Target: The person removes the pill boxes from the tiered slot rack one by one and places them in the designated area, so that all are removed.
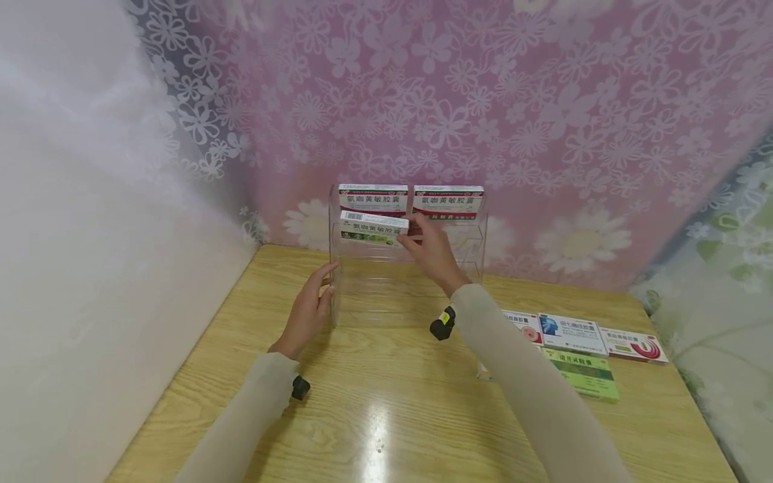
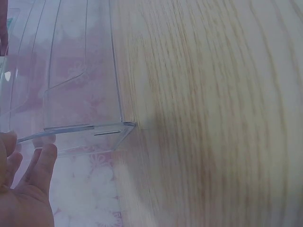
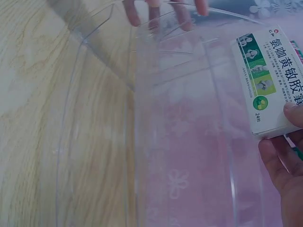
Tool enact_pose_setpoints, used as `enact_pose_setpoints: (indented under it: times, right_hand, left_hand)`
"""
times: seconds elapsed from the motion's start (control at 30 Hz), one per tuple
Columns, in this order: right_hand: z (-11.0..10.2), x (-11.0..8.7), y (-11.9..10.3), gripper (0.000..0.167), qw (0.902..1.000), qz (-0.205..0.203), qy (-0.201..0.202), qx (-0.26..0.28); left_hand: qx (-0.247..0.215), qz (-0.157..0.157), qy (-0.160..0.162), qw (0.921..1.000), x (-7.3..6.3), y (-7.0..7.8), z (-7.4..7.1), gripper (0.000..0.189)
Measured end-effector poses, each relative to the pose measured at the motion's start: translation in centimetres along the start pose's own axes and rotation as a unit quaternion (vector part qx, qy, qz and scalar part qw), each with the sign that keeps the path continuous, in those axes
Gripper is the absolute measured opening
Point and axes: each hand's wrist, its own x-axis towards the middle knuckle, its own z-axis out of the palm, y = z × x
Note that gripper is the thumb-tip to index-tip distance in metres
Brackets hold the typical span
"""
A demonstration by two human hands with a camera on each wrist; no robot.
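My right hand [image 1: 431, 251] pinches one end of a white medicine box [image 1: 373, 229] with a green strip, thumb in front and fingers behind. The box is held at the second tier of a clear plastic display rack [image 1: 410, 270], slightly tilted in the head view. Its front, with green picture squares, shows in the right wrist view. With my left hand [image 1: 304, 312] I hold the rack's left side panel [image 2: 71, 132], thumb on one face and fingers on the other. Two red-and-white medicine boxes, a left one [image 1: 372, 200] and a right one [image 1: 449, 202], stand side by side in the top tier.
On the table's right lie several medicine boxes, among them a blue-and-white box [image 1: 572, 334], a red-and-white box [image 1: 634, 345] and a green box [image 1: 582, 374]. My right forearm partly covers this group. Behind the rack hangs a pink flowered cloth [image 1: 447, 121]; a white wall [image 1: 121, 235] stands left.
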Motion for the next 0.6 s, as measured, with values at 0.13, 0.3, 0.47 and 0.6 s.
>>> enact_pose_setpoints:
  times: [0.13, 0.3, 0.47, 0.6]
  right_hand:
    - [-1.9, -0.8, -0.3, 0.047, 0.9996, -0.009, 0.025, -0.007]
    - [-5.2, -2.2, -0.2, 0.051, 0.9989, -0.014, 0.044, 0.001]
    - [-9.2, -4.6, 0.7, 0.051, 0.997, -0.019, 0.075, -0.01]
    - [-12.5, -7.3, 2.0, 0.053, 0.9943, -0.012, 0.101, -0.033]
  left_hand:
    - [0.005, 0.002, 0.001, 1.0, 0.0, -0.5, 0.3, 0.057]
    - [0.001, -0.003, -0.003, 1.0, 0.0, -0.9, 0.3, 0.056]
    - [-0.004, -0.01, -0.009, 0.9999, 0.0, -0.9, 0.3, 0.056]
    - [-0.007, -0.01, -0.011, 0.9999, -0.1, -0.9, 0.3, 0.056]
